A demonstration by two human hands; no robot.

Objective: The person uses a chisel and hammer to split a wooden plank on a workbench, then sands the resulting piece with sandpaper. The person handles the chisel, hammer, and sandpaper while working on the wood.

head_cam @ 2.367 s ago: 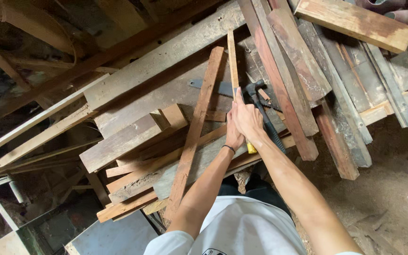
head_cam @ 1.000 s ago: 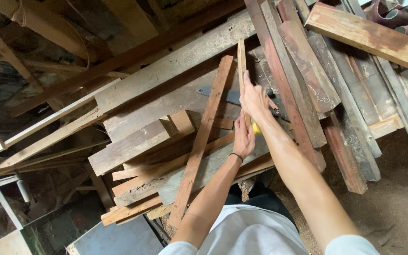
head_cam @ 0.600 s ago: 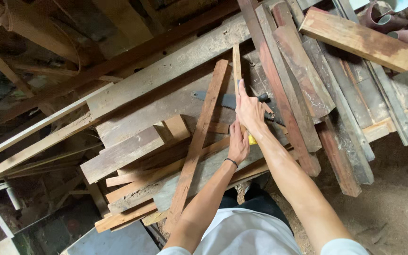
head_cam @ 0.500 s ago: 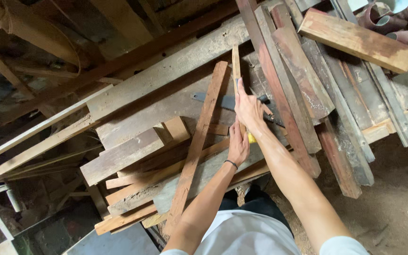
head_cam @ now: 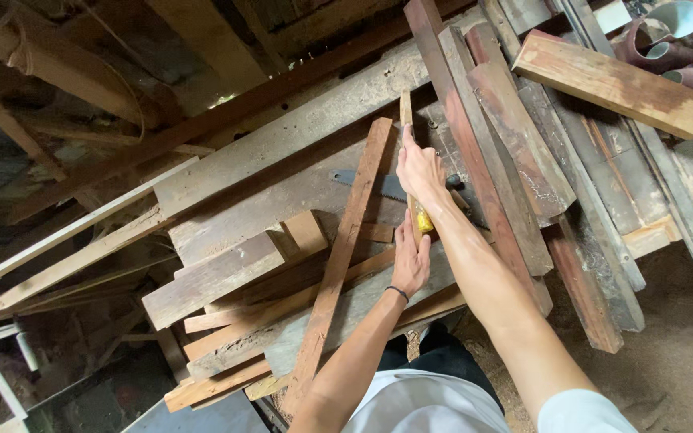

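Observation:
A thin wooden strip (head_cam: 405, 108) lies lengthwise on a pile of old planks. My right hand (head_cam: 419, 168) is closed over its middle. Below that, my left hand (head_cam: 411, 258), with a dark band at the wrist, lies flat with straight fingers on the boards. Its fingertips touch the yellow lower end (head_cam: 420, 222) of the strip. Under my right hand lies a hand saw (head_cam: 362, 183), blade pointing left, its dark handle partly hidden by my wrist. A long reddish batten (head_cam: 338, 265) runs diagonally just left of both hands.
Wide grey boards (head_cam: 298, 128) and reddish planks (head_cam: 515, 136) are stacked untidily all around. A short thick block (head_cam: 615, 84) lies at the upper right beside pipe pieces (head_cam: 667, 32). Sawdust-covered ground (head_cam: 683, 353) shows at the lower right, dark roof timbers at the left.
Since the earliest frame my hands have drawn apart along the strip: the right one sits higher, the left one lower. Over the last half second they have hardly moved.

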